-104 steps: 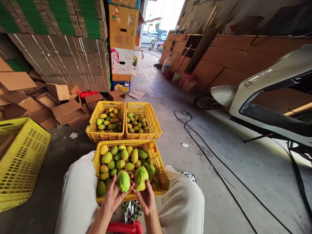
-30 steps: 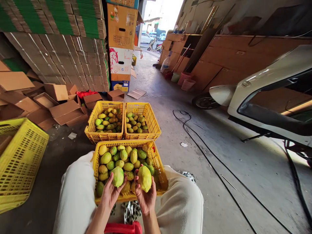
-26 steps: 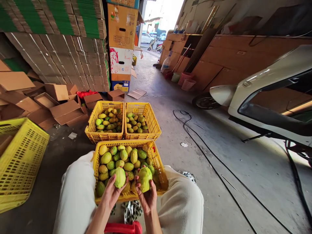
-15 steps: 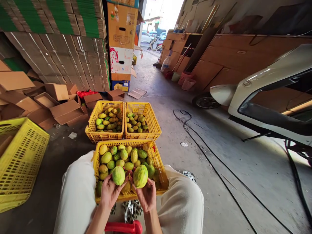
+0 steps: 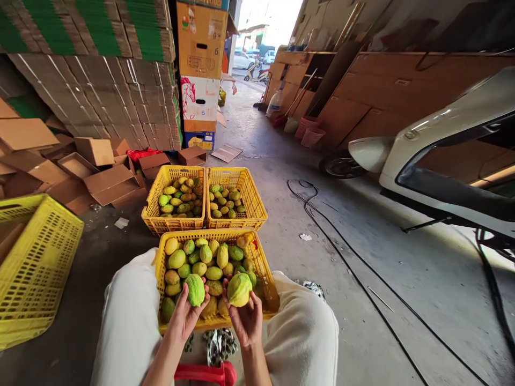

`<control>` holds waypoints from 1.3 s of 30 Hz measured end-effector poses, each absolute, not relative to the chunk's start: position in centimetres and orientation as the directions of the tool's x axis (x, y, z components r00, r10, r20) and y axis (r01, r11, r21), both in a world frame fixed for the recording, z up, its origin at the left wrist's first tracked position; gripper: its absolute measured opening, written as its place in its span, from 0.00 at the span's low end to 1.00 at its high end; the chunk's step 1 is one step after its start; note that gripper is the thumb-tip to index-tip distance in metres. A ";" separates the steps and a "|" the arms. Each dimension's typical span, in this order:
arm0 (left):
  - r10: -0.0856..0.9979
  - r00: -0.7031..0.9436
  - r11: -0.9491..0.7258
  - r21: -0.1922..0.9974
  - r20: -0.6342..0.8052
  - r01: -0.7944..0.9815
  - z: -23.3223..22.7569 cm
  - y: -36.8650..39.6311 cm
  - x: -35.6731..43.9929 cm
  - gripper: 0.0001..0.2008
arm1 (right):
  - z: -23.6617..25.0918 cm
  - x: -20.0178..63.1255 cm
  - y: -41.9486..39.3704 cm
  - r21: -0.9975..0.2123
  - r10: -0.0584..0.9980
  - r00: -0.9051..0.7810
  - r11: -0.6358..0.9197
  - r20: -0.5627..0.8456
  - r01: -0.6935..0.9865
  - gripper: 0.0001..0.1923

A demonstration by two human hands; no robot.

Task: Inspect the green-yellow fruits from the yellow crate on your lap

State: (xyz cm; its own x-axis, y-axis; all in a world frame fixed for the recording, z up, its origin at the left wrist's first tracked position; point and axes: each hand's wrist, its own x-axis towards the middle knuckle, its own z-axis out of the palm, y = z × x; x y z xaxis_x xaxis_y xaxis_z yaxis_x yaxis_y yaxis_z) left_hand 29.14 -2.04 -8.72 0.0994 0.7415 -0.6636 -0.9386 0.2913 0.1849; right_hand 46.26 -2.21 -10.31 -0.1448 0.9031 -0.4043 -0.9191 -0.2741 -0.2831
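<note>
A green fruit (image 5: 195,290) sits in the left hand (image 5: 184,316), its fingers curled around the sides, and a yellow-green fruit (image 5: 240,290) is gripped likewise in the right hand (image 5: 248,320). The hands are apart, with a narrow gap between them, above the near part of a yellow crate (image 5: 217,323); its near edge runs across just below both palms. Beyond the fingertips, loose fruits (image 5: 214,273) fill the crate below the level of its far rim. To the right of the right hand is the crate's right wall, then the right trouser leg (image 5: 303,332); the left trouser leg (image 5: 131,316) stands just outside the left hand, so sideways room is tight at knee level. Farther ahead of the hands, two more crates, a far left crate (image 5: 173,224) and a far right crate (image 5: 254,198), stand side by side. Well to the right, open concrete floor (image 5: 281,214) stretches towards black cables (image 5: 341,249).
</note>
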 end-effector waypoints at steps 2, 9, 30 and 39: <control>0.743 0.103 0.300 0.192 -0.661 -0.934 -8.5 -2.1 29.1 0.22 | -9.7 46.4 -2.1 -0.285 0.908 -0.148 -0.272 -0.391 -0.919 0.32; 0.839 0.139 0.249 0.143 -0.526 -0.958 -10.3 -2.4 28.6 0.28 | -9.9 46.2 -2.5 -0.211 0.894 -0.165 -0.271 -0.416 -0.939 0.31; 0.831 0.188 0.302 0.141 -0.524 -0.943 -10.3 -2.7 28.8 0.29 | -9.9 46.0 -2.6 -0.284 0.867 -0.157 -0.319 -0.474 -0.904 0.39; 0.801 0.173 0.302 0.138 -0.573 -0.943 -9.6 -2.4 28.8 0.30 | -9.0 46.0 -2.4 -0.295 0.885 -0.158 -0.307 -0.437 -0.905 0.36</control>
State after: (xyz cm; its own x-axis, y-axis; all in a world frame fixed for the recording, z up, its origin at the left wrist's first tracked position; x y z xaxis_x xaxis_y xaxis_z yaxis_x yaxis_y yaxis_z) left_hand 28.77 -2.40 -9.64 0.1729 0.8014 -0.5725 -0.9432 0.3023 0.1382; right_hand 45.96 -2.39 -8.97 -0.1583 0.8852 -0.4374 -0.9047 -0.3075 -0.2949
